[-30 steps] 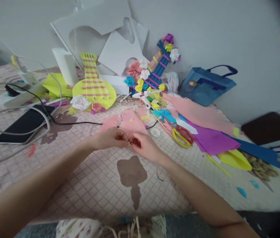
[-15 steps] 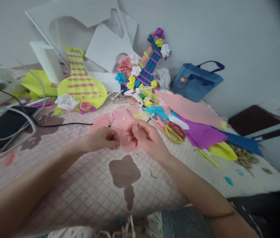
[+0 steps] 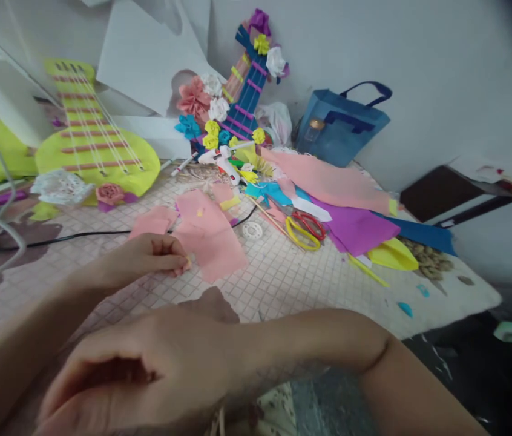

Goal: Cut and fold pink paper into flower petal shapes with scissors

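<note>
My left hand [image 3: 163,255] is over the table, just left of a pink paper sheet [image 3: 210,242]. Its thumb and fingers pinch a small yellowish scrap [image 3: 187,262], mostly covered by the fingertips. Close to the camera, my right hand [image 3: 138,369] reaches across to the lower left. Its thumb and index finger curl together; whatever lies between the tips is hidden. Another pink paper piece [image 3: 154,221] lies behind my left hand, with a black cable [image 3: 78,235] running beside it.
Scissors with yellow and red handles [image 3: 304,233] lie right of a white ring [image 3: 252,230]. Further back are a white glue gun [image 3: 224,160], a yellow paper guitar [image 3: 97,151] and a blue guitar with paper flowers [image 3: 249,100]. A blue bag [image 3: 342,127] stands by the wall.
My right hand has moved away from the left one, down and left toward the camera. My left hand keeps its pinch. The view has turned, shifting the table things left.
</note>
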Demonstrator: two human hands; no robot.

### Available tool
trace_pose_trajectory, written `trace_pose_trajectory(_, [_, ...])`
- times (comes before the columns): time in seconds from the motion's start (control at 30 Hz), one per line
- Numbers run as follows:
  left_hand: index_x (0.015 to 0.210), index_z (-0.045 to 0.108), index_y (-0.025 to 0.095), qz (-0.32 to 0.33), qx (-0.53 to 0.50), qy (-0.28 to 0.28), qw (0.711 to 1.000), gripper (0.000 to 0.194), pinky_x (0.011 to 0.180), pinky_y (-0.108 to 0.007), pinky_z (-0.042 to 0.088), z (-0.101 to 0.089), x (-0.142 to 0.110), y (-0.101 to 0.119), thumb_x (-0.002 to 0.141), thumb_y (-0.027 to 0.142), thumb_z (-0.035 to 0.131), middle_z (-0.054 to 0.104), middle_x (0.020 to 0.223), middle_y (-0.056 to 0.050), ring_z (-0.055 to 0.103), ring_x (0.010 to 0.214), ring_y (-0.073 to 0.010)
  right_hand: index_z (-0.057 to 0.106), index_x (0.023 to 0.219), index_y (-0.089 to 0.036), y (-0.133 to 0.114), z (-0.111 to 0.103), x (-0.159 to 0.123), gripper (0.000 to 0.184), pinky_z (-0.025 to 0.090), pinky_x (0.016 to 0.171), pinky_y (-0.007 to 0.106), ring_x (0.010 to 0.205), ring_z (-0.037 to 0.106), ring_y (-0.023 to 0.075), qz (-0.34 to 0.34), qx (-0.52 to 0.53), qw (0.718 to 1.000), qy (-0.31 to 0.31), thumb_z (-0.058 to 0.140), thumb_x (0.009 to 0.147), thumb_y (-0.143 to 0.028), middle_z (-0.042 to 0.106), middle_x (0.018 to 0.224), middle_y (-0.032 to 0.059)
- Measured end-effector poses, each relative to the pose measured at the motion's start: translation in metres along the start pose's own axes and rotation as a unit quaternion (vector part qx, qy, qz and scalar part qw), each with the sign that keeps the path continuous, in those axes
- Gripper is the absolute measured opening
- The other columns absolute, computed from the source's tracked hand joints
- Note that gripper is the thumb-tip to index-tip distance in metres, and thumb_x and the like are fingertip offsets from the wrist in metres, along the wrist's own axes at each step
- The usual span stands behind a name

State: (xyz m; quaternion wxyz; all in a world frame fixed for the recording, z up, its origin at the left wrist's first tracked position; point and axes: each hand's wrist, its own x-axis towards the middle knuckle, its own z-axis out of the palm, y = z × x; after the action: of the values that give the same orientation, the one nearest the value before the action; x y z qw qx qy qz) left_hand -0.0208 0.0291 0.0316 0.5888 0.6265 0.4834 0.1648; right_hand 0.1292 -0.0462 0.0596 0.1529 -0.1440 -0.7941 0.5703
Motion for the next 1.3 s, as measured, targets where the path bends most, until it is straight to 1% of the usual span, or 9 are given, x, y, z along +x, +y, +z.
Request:
trace_pose_trajectory(0.1, [0.069, 0.062, 0.017, 0.012, -0.007, -0.011, 1.0, 0.019, 0.059, -0.021, 0.046, 0.003, -0.002, 0.001, 0.067, 0.035, 0.065, 0.063, 0.068, 0.0, 0.055, 0.062, -0.0106, 0.055, 0.086, -0.02, 0.002, -0.003, 0.001, 0.007, 0.046, 0.079, 0.016, 0.086, 0.061, 0.0088, -0.066, -0.061, 0.993, 0.071, 0.05, 0.087, -0.024, 0.066, 0.094, -0.0007])
trace_pose_trajectory(0.2, [0.067, 0.062, 0.016, 0.02, -0.002, -0.021, 1.0, 0.018, 0.057, -0.021, 0.044, 0.006, -0.003, 0.002, 0.068, 0.033, 0.065, 0.061, 0.064, 0.0, 0.054, 0.061, -0.0105, 0.057, 0.085, -0.021, 0.008, -0.009, -0.005, 0.012, 0.048, 0.067, 0.018, 0.075, 0.062, 0.0106, -0.066, -0.096, 0.987, 0.107, 0.048, 0.087, -0.028, 0.069, 0.09, -0.0005])
trace_pose_trajectory(0.5, [0.067, 0.062, 0.015, 0.043, -0.014, -0.027, 0.999, 0.013, 0.058, -0.02, 0.043, 0.006, -0.003, -0.003, 0.069, 0.028, 0.065, 0.06, 0.062, 0.002, 0.053, 0.059, -0.009, 0.056, 0.077, -0.022, 0.048, 0.009, -0.006, 0.018, 0.038, 0.054, 0.02, 0.068, 0.061, 0.0084, -0.173, -0.28, 0.943, 0.048, 0.047, 0.088, -0.032, 0.068, 0.077, -0.0043])
trace_pose_trajectory(0.73, [0.069, 0.064, 0.016, 0.009, -0.039, -0.047, 0.998, 0.012, 0.06, -0.021, 0.046, 0.009, -0.001, 0.0, 0.068, 0.028, 0.067, 0.064, 0.067, 0.0, 0.057, 0.063, -0.01, 0.057, 0.074, -0.021, 0.06, 0.029, 0.002, 0.026, 0.024, 0.043, 0.026, 0.054, 0.057, 0.0119, -0.079, -0.37, 0.924, 0.055, 0.048, 0.088, -0.041, 0.064, 0.063, -0.0053])
trace_pose_trajectory(0.83, [0.069, 0.065, 0.016, -0.001, -0.054, -0.074, 0.996, 0.011, 0.06, -0.021, 0.046, 0.009, 0.0, 0.002, 0.067, 0.027, 0.068, 0.064, 0.066, 0.001, 0.056, 0.061, -0.0095, 0.057, 0.074, -0.023, 0.064, 0.035, 0.006, 0.028, 0.023, 0.042, 0.026, 0.05, 0.053, 0.0124, -0.058, -0.375, 0.923, 0.059, 0.045, 0.087, -0.044, 0.063, 0.06, -0.0052])
trace_pose_trajectory(1.0, [0.068, 0.062, 0.015, -0.007, -0.119, -0.039, 0.992, 0.013, 0.06, -0.021, 0.046, 0.006, -0.001, -0.001, 0.067, 0.027, 0.068, 0.063, 0.067, 0.001, 0.055, 0.06, -0.0081, 0.054, 0.071, -0.022, 0.058, 0.016, -0.006, 0.023, 0.035, 0.051, 0.021, 0.06, 0.056, 0.0084, -0.125, -0.248, 0.959, 0.06, 0.047, 0.088, -0.035, 0.062, 0.067, -0.0049])
trace_pose_trajectory(1.13, [0.068, 0.061, 0.015, 0.012, -0.135, -0.002, 0.991, 0.015, 0.062, -0.023, 0.046, 0.006, -0.003, -0.002, 0.066, 0.027, 0.069, 0.063, 0.067, 0.001, 0.055, 0.061, -0.0084, 0.052, 0.068, -0.022, 0.041, -0.015, -0.025, 0.026, 0.039, 0.054, 0.023, 0.053, 0.049, 0.0096, -0.093, -0.163, 0.968, 0.168, 0.042, 0.09, -0.033, 0.054, 0.058, -0.0031])
trace_pose_trajectory(1.23, [0.068, 0.061, 0.015, 0.016, -0.147, -0.012, 0.989, 0.015, 0.063, -0.023, 0.046, 0.007, -0.003, -0.001, 0.066, 0.027, 0.069, 0.062, 0.066, 0.001, 0.055, 0.061, -0.0081, 0.052, 0.068, -0.022, 0.037, -0.033, -0.031, 0.03, 0.036, 0.048, 0.024, 0.049, 0.044, 0.01, -0.016, -0.104, 0.931, 0.351, 0.04, 0.092, -0.035, 0.048, 0.055, -0.003])
trace_pose_trajectory(1.3, [0.069, 0.06, 0.015, 0.026, -0.149, -0.025, 0.988, 0.015, 0.063, -0.023, 0.045, 0.007, -0.003, -0.002, 0.067, 0.027, 0.068, 0.062, 0.067, 0.002, 0.055, 0.062, -0.008, 0.052, 0.07, -0.022, 0.042, -0.039, -0.029, 0.032, 0.033, 0.044, 0.023, 0.046, 0.041, 0.0087, 0.011, -0.037, 0.906, 0.422, 0.039, 0.093, -0.038, 0.044, 0.056, -0.0038])
